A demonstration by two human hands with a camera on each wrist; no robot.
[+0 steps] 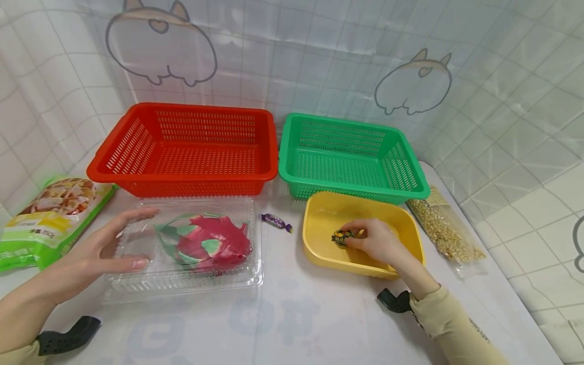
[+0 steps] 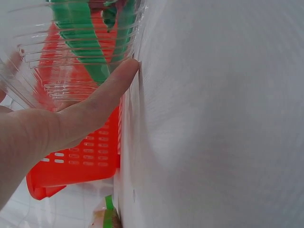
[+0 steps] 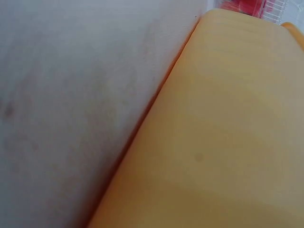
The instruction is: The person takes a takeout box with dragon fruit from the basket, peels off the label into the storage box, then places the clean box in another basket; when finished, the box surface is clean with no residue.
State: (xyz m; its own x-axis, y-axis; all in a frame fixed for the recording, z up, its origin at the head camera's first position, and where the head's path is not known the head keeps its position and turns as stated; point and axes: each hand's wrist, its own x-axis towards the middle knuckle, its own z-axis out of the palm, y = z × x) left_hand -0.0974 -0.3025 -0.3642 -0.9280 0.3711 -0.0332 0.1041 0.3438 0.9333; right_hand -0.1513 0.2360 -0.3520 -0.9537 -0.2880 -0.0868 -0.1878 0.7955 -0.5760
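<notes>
A clear plastic clamshell box (image 1: 137, 238) holds a pink and green dragon fruit (image 1: 212, 243). My left hand (image 1: 107, 248) grips the box's left end, with the thumb on the near side and the fingers over the far side. From the left wrist, the thumb (image 2: 102, 102) lies along the ribbed wall of the box, low by the table. Inside the yellow bin (image 1: 317, 256), my right hand (image 1: 376, 241) pinches a small dark label-like piece (image 1: 339, 238) with yellow print. The right wrist view shows just the outer wall of the bin (image 3: 204, 128); the hand is hidden there.
A red basket (image 1: 182, 177) and a green basket (image 1: 353, 191) stand along the back. One purple wrapped candy (image 1: 274, 220) lies between the box and the bin. At far left is a green food bag (image 1: 50, 223); at right, a bag of yellow kernels (image 1: 444, 228).
</notes>
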